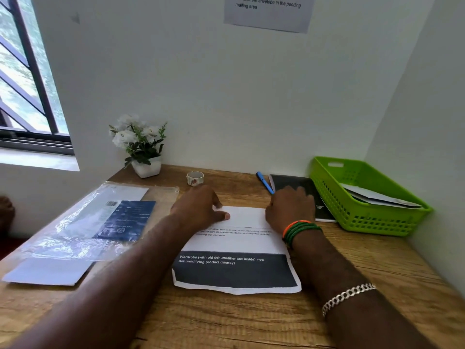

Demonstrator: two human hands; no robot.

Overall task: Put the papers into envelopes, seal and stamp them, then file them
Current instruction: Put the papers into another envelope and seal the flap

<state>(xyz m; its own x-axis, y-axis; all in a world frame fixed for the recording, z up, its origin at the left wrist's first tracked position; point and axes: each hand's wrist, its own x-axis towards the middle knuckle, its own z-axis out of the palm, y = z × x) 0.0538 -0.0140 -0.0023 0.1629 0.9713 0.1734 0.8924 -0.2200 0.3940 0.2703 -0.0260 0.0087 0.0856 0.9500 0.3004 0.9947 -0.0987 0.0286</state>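
— What lies on the grainy wooden bench (226,321)?
— A printed paper (236,260), its far edge folded over, white with a dark band near us. Crinkly clear plastic pack of envelopes (83,222) on the left, green perforated basket (362,197) far right
— And the grip?
— Left hand (198,205) and right hand (289,210) press flat on the fold, fingers fairly straight, clenching nothing

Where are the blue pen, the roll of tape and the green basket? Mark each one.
blue pen (264,183), head view, middle of the barrel.
roll of tape (195,177), head view, outer side of the ring.
green basket (357,217), head view, near perforated wall.
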